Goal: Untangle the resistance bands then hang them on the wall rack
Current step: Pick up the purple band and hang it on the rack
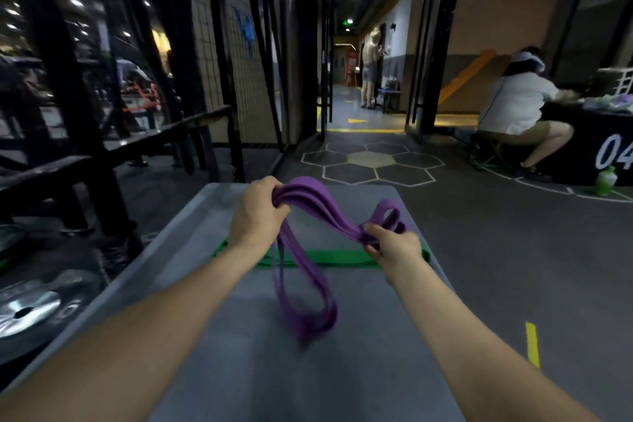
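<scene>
Both of your hands are clamped on the purple resistance band (308, 212), held up above the grey surface (239, 370). Your left hand (255, 212) has its fingers curled round a bunch of several strands at the top of an arch, and your right hand (394, 247) pinches the same bunch lower down and to the right, the two hands apart with the band stretched between them. Past your right hand a few short purple loops stick out toward the far edge of the surface. Below your left hand the rest of the band hangs down in long loops; their lower ends are blurred, and you cannot tell whether they touch the surface or hang just above it.

A green resistance band (342, 258) lies flat across the surface beneath your hands, running from under your left wrist to under your right one, behind the hanging purple loops.

To your left stand dark metal frames and a bench (164, 134), with a weight plate (30, 312) on the floor near the surface's corner. To your right a seated person (517, 106) leans on a black table (589, 147), and a green bottle (605, 180) stands on the floor beside it. Another person (370, 68) stands far down the corridor ahead.
</scene>
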A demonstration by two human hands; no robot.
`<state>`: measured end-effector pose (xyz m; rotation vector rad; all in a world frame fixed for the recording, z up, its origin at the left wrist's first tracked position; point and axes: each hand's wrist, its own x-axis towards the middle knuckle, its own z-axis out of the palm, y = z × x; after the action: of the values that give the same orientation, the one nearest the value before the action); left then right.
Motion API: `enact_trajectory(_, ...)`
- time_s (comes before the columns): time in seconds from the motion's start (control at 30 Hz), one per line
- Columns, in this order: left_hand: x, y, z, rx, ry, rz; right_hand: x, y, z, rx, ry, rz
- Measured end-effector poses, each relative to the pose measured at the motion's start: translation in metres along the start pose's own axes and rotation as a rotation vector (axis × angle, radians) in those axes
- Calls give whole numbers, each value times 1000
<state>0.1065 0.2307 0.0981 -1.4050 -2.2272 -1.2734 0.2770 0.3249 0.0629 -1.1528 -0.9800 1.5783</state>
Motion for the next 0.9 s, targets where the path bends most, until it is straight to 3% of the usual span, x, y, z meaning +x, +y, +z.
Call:
enact_trajectory(0.07, 2, -1, -29, 93, -5, 20, -21, -1, 10, 38, -97, 92)
enact_trajectory(0.17, 3, -6, -69, 269, -71, 98, -48, 2, 26, -230, -112, 47)
enact_trajectory(0.3, 0, -12, -115, 434, -147, 179, -93, -6, 50, -918, -60, -200)
enact_trajectory(0.4, -3, -11, -143, 523, -243, 205, -129, -15, 81, -1107, -69, -478)
enact_trajectory(0.53, -11, -11, -169, 630, -266, 242, -159, -23, 117, -1168, -80, -777)
enact_trajectory(0.63, -16, -12, -182, 635, -239, 258, -177, -23, 140, -1176, -384, -978)
enact_trajectory(0.7, -17, -10, -193, 640, -236, 272, -187, -18, 152, -1168, -463, -1016)
enact_trajectory(0.9, -23, -15, -232, 507, -125, 238, -202, -23, 181, -1120, -238, -1338)
